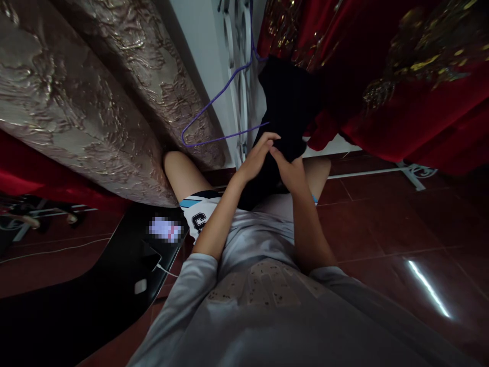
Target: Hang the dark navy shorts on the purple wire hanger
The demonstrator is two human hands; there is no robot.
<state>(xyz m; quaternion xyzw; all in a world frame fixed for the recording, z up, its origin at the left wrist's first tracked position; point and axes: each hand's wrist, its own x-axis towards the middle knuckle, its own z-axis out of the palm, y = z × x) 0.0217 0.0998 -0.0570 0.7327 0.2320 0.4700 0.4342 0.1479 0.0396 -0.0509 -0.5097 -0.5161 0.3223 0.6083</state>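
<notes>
Left hand (256, 157) and right hand (290, 171) pinch the black garment (286, 97), fingers pressed together, beside a purple wire hanger (225, 136). The print on the shorts (198, 214) is unreadable.

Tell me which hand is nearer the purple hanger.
Left. The left hand pinches the black garment just below the purple hanger; the right hand grips the cloth beside it, farther from the hanger.

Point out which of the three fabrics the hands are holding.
The black garment, pinched by the left hand and the right hand. The red gold-embroidered cloth at right and the beige brocade fabric at left hang beyond both hands.
</notes>
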